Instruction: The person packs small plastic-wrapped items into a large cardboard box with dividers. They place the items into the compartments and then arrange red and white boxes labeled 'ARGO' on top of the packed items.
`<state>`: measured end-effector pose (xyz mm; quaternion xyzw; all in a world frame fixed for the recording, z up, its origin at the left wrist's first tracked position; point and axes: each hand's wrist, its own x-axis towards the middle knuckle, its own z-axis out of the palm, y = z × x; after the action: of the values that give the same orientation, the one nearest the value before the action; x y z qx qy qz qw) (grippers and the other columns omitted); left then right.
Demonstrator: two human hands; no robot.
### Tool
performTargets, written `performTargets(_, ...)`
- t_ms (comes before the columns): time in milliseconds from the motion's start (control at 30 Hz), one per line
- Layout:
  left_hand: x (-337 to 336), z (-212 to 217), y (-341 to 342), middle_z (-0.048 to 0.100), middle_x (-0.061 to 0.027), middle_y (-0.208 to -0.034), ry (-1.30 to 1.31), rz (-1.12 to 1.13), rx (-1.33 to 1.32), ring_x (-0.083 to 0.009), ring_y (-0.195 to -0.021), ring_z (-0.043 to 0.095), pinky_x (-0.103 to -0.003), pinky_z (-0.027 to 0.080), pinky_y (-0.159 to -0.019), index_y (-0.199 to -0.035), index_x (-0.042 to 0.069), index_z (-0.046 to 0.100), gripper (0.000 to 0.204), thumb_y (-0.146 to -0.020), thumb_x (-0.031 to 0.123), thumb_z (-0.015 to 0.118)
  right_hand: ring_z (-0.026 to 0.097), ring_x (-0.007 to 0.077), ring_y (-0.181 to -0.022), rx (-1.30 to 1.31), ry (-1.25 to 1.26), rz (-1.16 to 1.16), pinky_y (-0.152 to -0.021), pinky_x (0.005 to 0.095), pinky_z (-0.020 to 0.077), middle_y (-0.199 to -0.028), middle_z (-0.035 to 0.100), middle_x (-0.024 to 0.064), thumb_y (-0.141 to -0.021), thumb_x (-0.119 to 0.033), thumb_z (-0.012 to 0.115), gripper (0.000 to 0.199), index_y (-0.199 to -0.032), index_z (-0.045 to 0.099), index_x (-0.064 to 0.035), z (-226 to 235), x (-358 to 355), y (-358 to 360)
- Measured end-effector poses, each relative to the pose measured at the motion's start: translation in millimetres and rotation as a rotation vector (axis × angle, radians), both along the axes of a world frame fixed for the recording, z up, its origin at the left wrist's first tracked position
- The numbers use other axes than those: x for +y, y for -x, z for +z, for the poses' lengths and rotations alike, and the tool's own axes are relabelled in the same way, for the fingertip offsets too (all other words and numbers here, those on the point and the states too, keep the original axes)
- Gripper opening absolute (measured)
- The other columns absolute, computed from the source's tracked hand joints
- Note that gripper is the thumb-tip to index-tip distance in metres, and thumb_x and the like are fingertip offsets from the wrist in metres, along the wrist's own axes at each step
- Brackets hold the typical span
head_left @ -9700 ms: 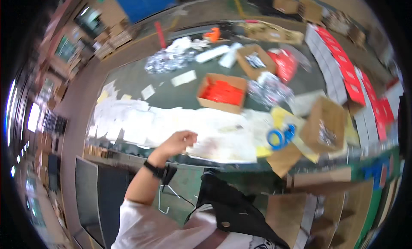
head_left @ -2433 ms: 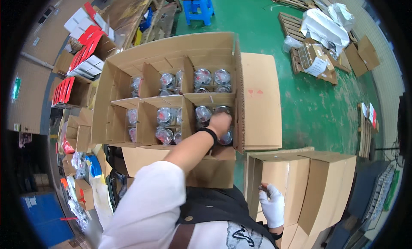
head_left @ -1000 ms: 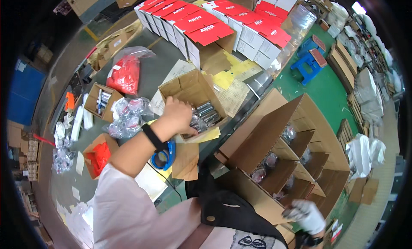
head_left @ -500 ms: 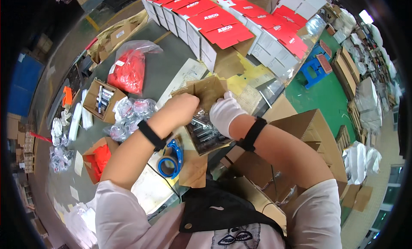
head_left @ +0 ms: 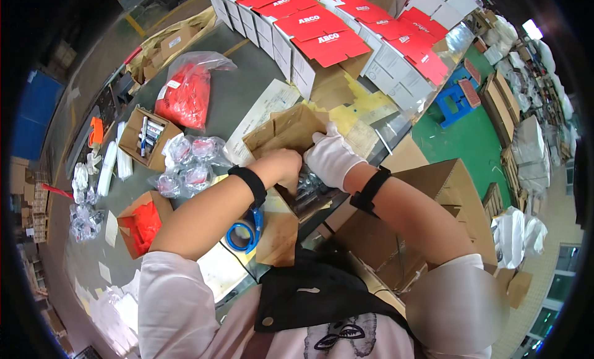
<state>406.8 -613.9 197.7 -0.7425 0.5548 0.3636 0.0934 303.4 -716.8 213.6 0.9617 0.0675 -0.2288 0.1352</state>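
Note:
An uncapped brown cardboard box (head_left: 286,129) stands at the table's front edge, before me. My bare left hand (head_left: 283,167) reaches down into it, its fingertips hidden inside. Wearing a white glove, my right hand (head_left: 334,158) is closed over the box's right wall, with its fingers at the inner side. Clear-wrapped dark metallic parts (head_left: 309,184) show at the bottom, partly covered by my hands. A blue tape dispenser (head_left: 245,231) lies beside my left forearm.
Clear-bagged parts (head_left: 195,164), a small carton of markers (head_left: 148,142), a bag of red items (head_left: 185,99) and a carton with red contents (head_left: 145,226) are at left. Red-and-white boxes (head_left: 322,37) line the far side. A large open carton (head_left: 427,198) stands at right.
My left hand has moved lower and deeper into the box, its forearm now covering part of the tape dispenser. My right hand has shifted slightly right along the box's wall.

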Motion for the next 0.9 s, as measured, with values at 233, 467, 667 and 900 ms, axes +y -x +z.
performTargets(233,-0.2,4.9,10.2,0.069,-0.0166,-0.099,0.025,0.065,-0.028,-0.0337,-0.095,0.065,-0.04,0.053,-0.08,-0.096,0.001,0.07,0.056,-0.056,0.037,0.087,0.062,0.0232,-0.083,-0.272,0.075,0.064,-0.101,0.0521,0.037,-0.073,0.066,0.0082,-0.079,-0.014,0.056,0.013,-0.081,0.067,-0.009,-16.4,-5.4,0.5)
performTargets(467,2.6,-16.5,-1.4,0.068,-0.0211,-0.097,0.133,0.13,0.116,-0.0352,-0.095,0.065,-0.041,0.052,-0.081,-0.096,-0.001,0.068,0.047,-0.06,0.024,0.083,0.065,0.0231,-0.081,-0.429,-0.05,0.079,-0.093,0.0517,0.0415,-0.078,0.068,0.0082,-0.082,-0.011,0.054,0.012,-0.084,0.066,-0.01,-23.4,-14.4,-1.7)
performTargets(667,22.5,51.2,-17.6,0.066,-0.0215,-0.098,0.364,0.005,-0.09,-0.0386,-0.093,0.063,-0.043,0.052,-0.077,-0.095,-0.001,0.066,0.029,-0.069,0.012,0.07,0.065,0.024,-0.082,-0.452,-0.341,-0.205,-0.088,0.0499,0.0423,-0.085,0.068,0.0076,-0.079,-0.012,0.053,0.019,-0.095,0.064,-0.0129,-7.7,-22.3,-6.5)
performTargets(900,85.3,80.4,-29.3,0.061,-0.0035,-0.085,0.764,0.686,0.953,-0.0146,-0.074,0.061,-0.029,0.051,-0.065,-0.097,0.005,0.055,0.027,-0.078,0.006,0.075,0.063,0.0241,-0.067,-0.73,0.045,-0.082,-0.062,0.043,0.0468,-0.067,0.061,0.0077,-0.076,-0.01,0.055,0.007,-0.076,0.061,-0.0095,-12.0,-19.0,-6.0)
